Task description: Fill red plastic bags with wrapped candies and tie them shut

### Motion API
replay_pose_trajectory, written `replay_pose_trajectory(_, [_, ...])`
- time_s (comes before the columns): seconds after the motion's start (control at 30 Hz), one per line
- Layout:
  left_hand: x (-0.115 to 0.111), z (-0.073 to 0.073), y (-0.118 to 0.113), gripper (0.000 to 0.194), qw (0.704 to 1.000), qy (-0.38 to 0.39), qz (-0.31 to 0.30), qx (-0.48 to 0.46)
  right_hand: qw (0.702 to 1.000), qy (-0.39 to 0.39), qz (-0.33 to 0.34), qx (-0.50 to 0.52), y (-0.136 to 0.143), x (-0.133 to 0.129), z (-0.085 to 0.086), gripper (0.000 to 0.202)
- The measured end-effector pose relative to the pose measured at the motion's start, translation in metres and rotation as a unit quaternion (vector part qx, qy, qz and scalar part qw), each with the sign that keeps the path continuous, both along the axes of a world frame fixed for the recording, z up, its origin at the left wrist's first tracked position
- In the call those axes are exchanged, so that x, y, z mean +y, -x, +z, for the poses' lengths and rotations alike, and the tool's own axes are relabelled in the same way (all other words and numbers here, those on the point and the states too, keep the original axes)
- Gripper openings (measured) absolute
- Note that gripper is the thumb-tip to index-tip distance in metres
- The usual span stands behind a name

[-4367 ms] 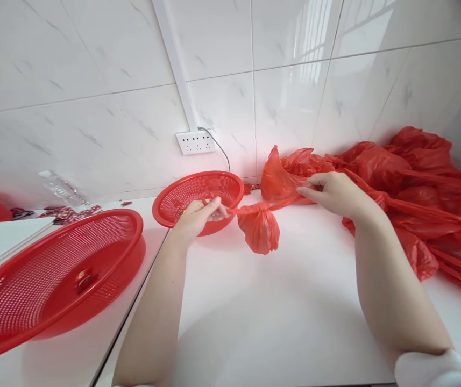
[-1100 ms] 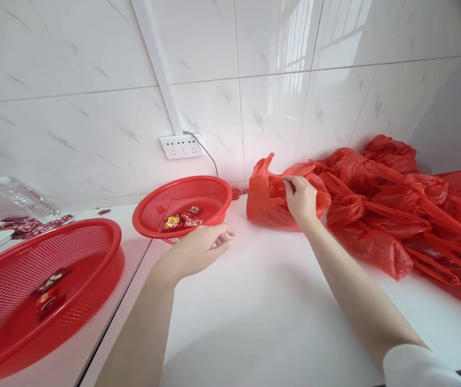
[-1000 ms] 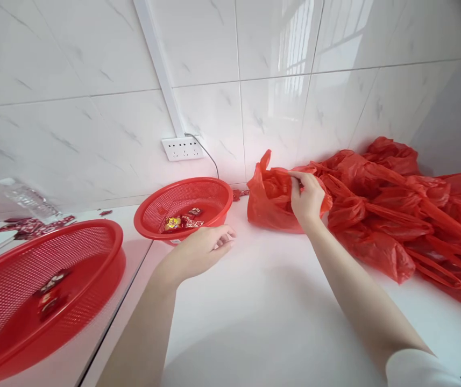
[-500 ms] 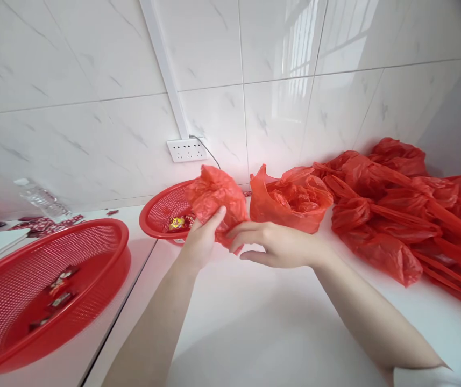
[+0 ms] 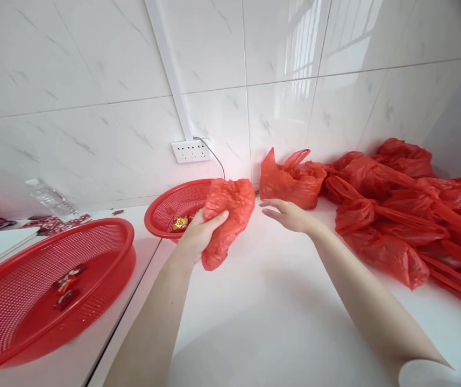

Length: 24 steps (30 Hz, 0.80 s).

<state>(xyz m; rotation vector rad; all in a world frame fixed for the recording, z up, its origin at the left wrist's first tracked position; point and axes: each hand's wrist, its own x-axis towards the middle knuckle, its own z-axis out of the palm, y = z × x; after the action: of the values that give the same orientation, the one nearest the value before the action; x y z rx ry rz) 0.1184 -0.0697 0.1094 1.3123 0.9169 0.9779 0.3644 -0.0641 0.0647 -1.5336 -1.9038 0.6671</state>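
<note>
Left hand [image 5: 198, 237] grips one crumpled red bag [image 5: 232, 207], right hand [image 5: 290, 216] half-open holding nothing, two perforated baskets [image 5: 103, 244] leftward

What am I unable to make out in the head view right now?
All in the head view:
- Inside of the crumpled red plastic bag in the left hand: hidden by its folds.
- Right side of the small round red mesh basket: behind bag and hand.
- Large red mesh basket: cut off by left edge.
- Heaped red plastic bags: cut off by right edge.
</note>
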Motion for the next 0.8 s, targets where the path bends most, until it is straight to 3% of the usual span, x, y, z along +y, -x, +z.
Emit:
replay_pose_trajectory(0.07, [0.001, -0.004, 0.003, 0.044, 0.997, 0.001, -0.061, 0.038, 0.972, 0.011, 0.097, 0.213, 0.011, -0.006, 0.006, 0.040])
replay_pose_trajectory(0.13, [0.002, -0.007, 0.005, 0.051, 0.991, -0.014, -0.115, 0.074, 0.909, 0.079, 0.189, 0.362, 0.020, -0.009, 0.008, 0.040])
replay_pose_trajectory(0.23, [0.003, -0.009, 0.005, 0.064, 0.979, -0.052, -0.166, 0.109, 0.846, 0.148, 0.248, 0.448, 0.027, -0.007, 0.004, 0.040])
replay_pose_trajectory(0.33, [0.003, -0.005, 0.009, 0.066, 0.971, -0.084, -0.170, 0.147, 0.834, 0.133, 0.217, 0.489, 0.020, -0.001, 0.001, 0.046])
replay_pose_trajectory(0.43, [0.004, 0.001, 0.020, 0.044, 0.954, -0.088, -0.141, 0.250, 0.807, 0.078, 0.108, 0.576, 0.003, 0.003, 0.005, 0.037])
replay_pose_trajectory(0.53, [0.005, 0.007, 0.031, 0.028, 0.920, -0.076, -0.165, 0.348, 0.786, 0.034, 0.035, 0.616, -0.011, 0.001, 0.014, 0.030])
replay_pose_trajectory(0.63, [0.008, 0.008, 0.032, 0.037, 0.927, -0.095, -0.224, 0.284, 0.781, 0.019, 0.056, 0.622, -0.012, -0.006, 0.020, 0.025])
replay_pose_trajectory(0.8, [0.015, -0.009, 0.018, 0.055, 0.947, -0.095, -0.308, 0.008, 0.776, 0.045, 0.120, 0.618, 0.003, -0.015, 0.025, 0.023])
